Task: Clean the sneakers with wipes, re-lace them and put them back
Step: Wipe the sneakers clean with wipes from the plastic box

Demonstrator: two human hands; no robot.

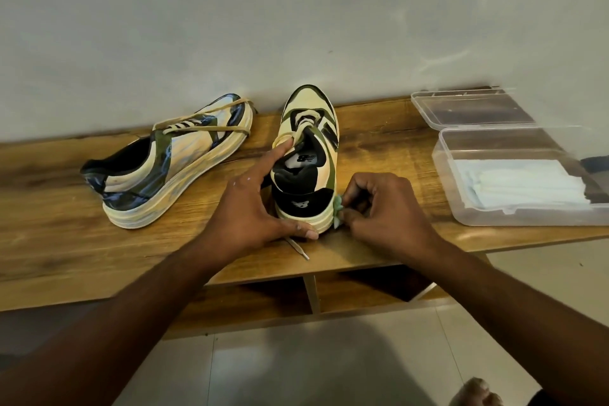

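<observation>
Two cream, green and black sneakers stand on a wooden shelf top (pixel 66 241). The right sneaker (pixel 316 128) points away from me, heel toward me. My left hand (pixel 253 208) holds it at the heel, index finger up along its left collar, thumb at the sole's back. My right hand (pixel 385 208) pinches a crumpled pale green wipe (pixel 338 211) against the sole's right rear corner. The left sneaker (pixel 171 161) leans on its side, loose laces draped over the toe. A lace tip (pixel 298 249) lies under my left hand.
A clear plastic box (pixel 494 208) with folded white wipes (pixel 524 181) sits at the right, its lid (pixel 468 109) open toward the wall. The wall rises right behind the sneakers. Open shelf compartments lie below the top, then tiled floor with my foot (pixel 474 392).
</observation>
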